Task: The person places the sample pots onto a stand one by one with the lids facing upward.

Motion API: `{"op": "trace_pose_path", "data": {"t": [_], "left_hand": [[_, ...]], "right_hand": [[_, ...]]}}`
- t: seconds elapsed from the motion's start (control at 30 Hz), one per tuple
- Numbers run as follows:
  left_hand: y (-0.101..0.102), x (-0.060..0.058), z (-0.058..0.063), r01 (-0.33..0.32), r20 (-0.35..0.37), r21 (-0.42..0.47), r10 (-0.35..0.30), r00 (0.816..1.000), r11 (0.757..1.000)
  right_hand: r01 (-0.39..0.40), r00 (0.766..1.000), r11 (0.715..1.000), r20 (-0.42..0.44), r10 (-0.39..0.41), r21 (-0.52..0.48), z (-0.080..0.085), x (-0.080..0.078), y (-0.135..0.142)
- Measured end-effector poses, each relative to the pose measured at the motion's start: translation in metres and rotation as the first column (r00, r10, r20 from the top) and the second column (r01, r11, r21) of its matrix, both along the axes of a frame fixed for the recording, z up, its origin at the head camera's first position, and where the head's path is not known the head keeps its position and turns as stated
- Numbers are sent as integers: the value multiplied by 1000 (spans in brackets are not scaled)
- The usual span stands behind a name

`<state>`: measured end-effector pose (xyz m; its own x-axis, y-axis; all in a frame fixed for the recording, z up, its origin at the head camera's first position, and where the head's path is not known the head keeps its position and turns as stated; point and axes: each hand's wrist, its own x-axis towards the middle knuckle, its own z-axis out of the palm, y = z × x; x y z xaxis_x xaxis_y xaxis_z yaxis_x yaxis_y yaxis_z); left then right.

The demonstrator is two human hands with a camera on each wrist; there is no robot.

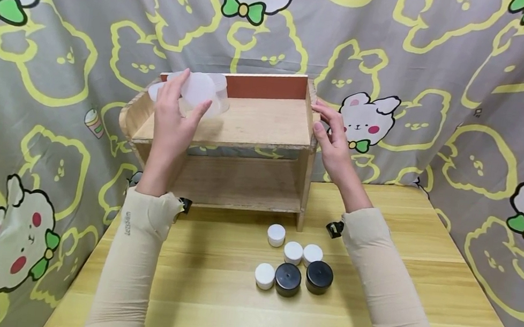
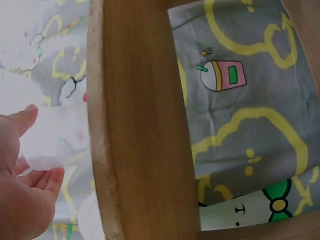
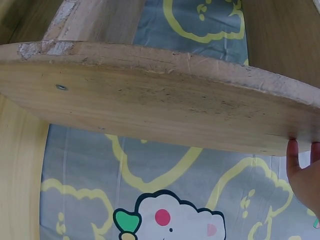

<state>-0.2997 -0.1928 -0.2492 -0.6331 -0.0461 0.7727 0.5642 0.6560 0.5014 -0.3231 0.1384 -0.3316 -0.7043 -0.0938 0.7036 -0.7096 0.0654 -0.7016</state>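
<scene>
My left hand [image 1: 184, 102] grips a translucent plastic cup [image 1: 204, 91] on the left of the top board of a small two-tier wooden rack [image 1: 256, 125]. In the left wrist view the thumb and fingers of the left hand [image 2: 42, 145] wrap the cup [image 2: 57, 132] beside the rack's edge [image 2: 140, 125]. My right hand [image 1: 320, 117] rests with fairly straight fingers against the rack's right side panel. The right wrist view shows the fingertips of the right hand [image 3: 302, 165] at the edge of that panel [image 3: 150, 105].
On the yellow wooden table [image 1: 206, 308] in front of the rack stand several small white-lidded jars [image 1: 293, 252] and two black-lidded jars [image 1: 288, 279]. A grey cartoon-print cloth [image 1: 471, 74] hangs behind and on both sides. The rack's lower shelf [image 1: 240, 182] holds nothing.
</scene>
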Motion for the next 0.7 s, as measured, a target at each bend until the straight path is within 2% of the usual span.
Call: {"op": "trace_pose_path", "data": {"t": [0.2, 0.5, 0.7], "left_hand": [[-2, -7, -3, -17, 30, 23, 16, 999, 1000], [-6, -17, -10, -24, 62, 50, 21, 998, 998], [-8, -22, -15, -32, 59, 59, 28, 998, 998]], "right_hand": [[-3, 1000, 1000, -3, 3, 3, -1, 0, 0], [0, 999, 1000, 39, 1, -14, -1, 0, -2], [0, 1000, 1000, 28, 0, -12, 0, 0, -1]]}}
